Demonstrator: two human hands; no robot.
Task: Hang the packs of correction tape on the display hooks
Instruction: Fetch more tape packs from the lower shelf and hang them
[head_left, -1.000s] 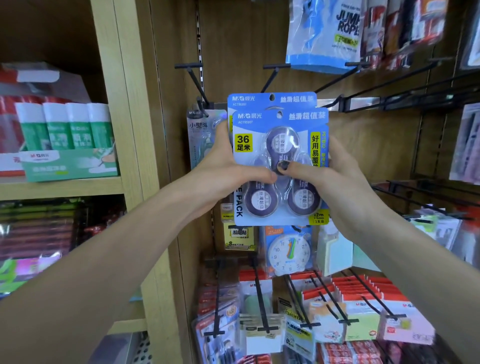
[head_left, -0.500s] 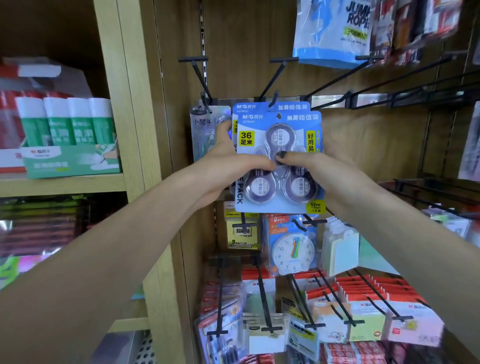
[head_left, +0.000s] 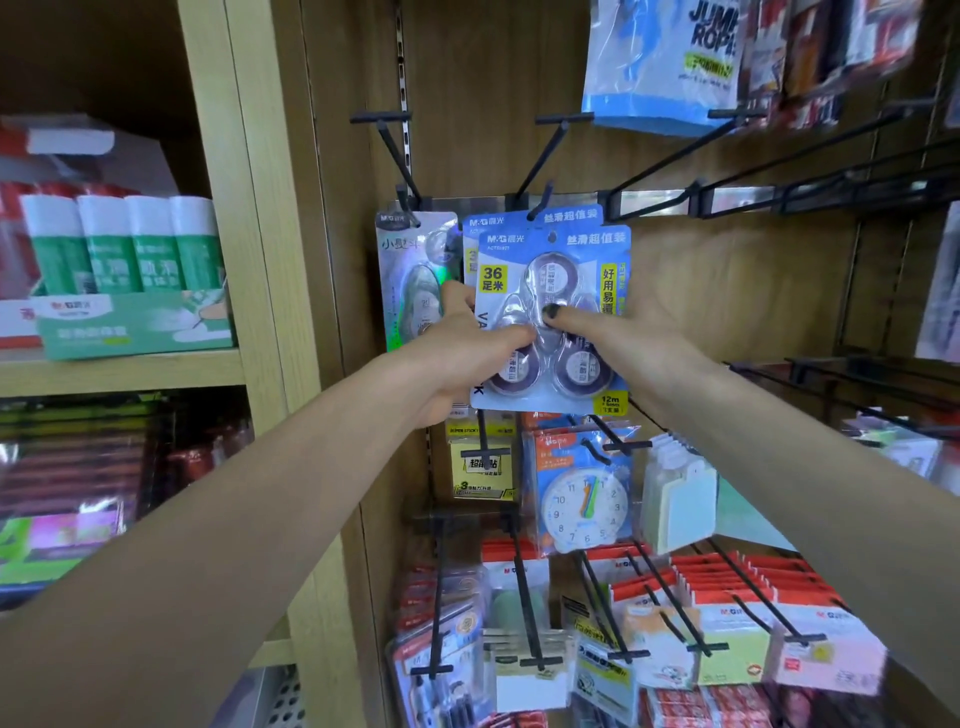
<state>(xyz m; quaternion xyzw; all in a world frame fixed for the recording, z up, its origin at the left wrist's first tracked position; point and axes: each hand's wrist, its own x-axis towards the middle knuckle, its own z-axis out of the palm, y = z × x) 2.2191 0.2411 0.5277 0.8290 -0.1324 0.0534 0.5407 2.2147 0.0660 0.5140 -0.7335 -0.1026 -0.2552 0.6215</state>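
A: Holding the front pack (head_left: 550, 317) up with both hands, is that what I'm seeing?

B: Yes. The left hand (head_left: 467, 358) is gripping its left edge, thumb across the blister and the other fingers curled behind the card. The right hand (head_left: 618, 338) is pinching the right side, thumb tip pressing on the middle of the blister, its other fingers hidden behind the card.

A: Where is the pack sitting against the display?

B: It is being held high on the wooden back panel, just under the metal rail (head_left: 727, 200). Its hang hole is lying a little below the tip of the hook (head_left: 540, 200), so I am judging it as not yet threaded.

A: And the one behind it?

B: A second pack (head_left: 514, 221) of the same kind is showing above and behind the front one. Its top is reaching the hook, so it is probably hanging already, though the front card is covering most of it.

A: So how far along are we?

B: By my reading, one pack is up and this one is being lined up. What is left is lifting the hole over the hook tip and sliding the card back. Whether more packs are waiting, I cannot tell.

A: Anything crowding it?

B: A green-tinted pack (head_left: 415, 275) is hanging on the next hook to the left, just beside the left hand.
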